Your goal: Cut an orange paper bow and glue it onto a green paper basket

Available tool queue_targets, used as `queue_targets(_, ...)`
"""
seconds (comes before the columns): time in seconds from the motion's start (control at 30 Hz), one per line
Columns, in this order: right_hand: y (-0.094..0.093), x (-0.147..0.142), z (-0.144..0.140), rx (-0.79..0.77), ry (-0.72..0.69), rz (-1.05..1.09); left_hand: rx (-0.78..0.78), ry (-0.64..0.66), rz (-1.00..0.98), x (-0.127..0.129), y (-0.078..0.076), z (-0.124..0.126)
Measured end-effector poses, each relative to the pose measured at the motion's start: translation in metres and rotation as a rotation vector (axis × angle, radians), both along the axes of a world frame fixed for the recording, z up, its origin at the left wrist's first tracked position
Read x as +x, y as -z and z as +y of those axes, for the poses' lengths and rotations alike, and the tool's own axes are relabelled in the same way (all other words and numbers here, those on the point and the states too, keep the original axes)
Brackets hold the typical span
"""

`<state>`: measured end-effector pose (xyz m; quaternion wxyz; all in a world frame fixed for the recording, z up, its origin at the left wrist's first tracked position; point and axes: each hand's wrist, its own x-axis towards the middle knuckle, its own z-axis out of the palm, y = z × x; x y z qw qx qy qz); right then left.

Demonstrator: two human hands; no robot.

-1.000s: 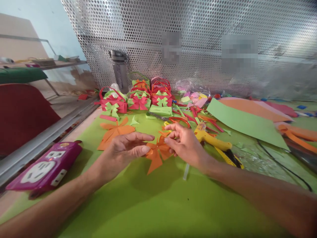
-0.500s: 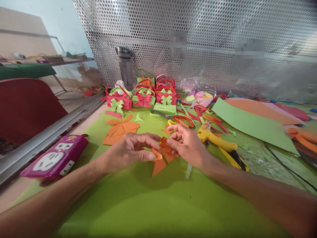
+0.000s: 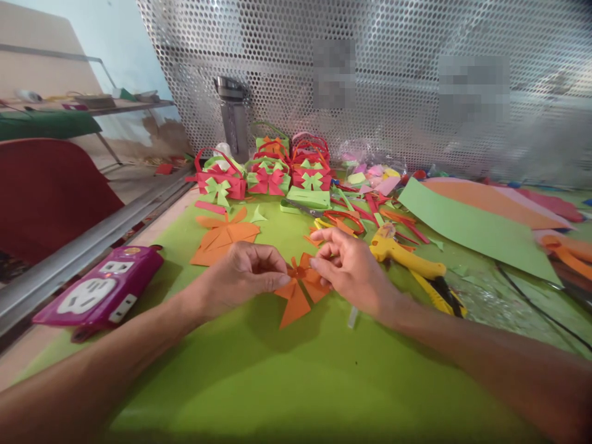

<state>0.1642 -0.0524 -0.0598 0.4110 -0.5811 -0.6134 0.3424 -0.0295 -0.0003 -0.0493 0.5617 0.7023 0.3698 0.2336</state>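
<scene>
Between my two hands is an orange paper bow [image 3: 298, 299], its two tails pointing down toward me. My left hand [image 3: 247, 271] pinches the bow's left loop between thumb and fingers. On the other side, my right hand [image 3: 349, 268] has its thumb and fingertips closed on the right loop. A small translucent stick [image 3: 353, 317] lies on the green table surface [image 3: 296, 388] just below my right hand. More cut orange paper [image 3: 225, 237] rests beyond my left hand. Scissors with orange handles [image 3: 345, 221] lie behind my right hand.
To the right lie a yellow glue gun [image 3: 407, 258] and a yellow-black cutter [image 3: 439, 296]. A purple power strip [image 3: 99, 293] sits at the left edge. Small paper baskets [image 3: 268, 180] and a bottle [image 3: 234, 117] stand at the back. Green paper sheets [image 3: 476, 231] lie far right, near a black cable [image 3: 541, 311].
The left loop of the bow, folded up and raised in my left fingers before, now lies flatter and spread out. My left hand has shifted slightly; the right has barely moved.
</scene>
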Motion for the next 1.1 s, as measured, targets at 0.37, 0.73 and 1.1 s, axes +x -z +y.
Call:
queue_targets(0.37, -0.001, -0.002, -0.004, 0.057, -0.012, -0.056, 0.075, -0.087, 0.115, 0.006, 0.006, -0.004)
queue_targets(0.73, -0.001, -0.004, -0.006, 0.053, -0.029, -0.053, 0.184, -0.101, 0.137, 0.007, 0.01, -0.007)
queue_targets(1.1, -0.001, -0.003, -0.007, 0.068, -0.03, -0.075, 0.128, -0.096, 0.062, 0.008, 0.017, -0.003)
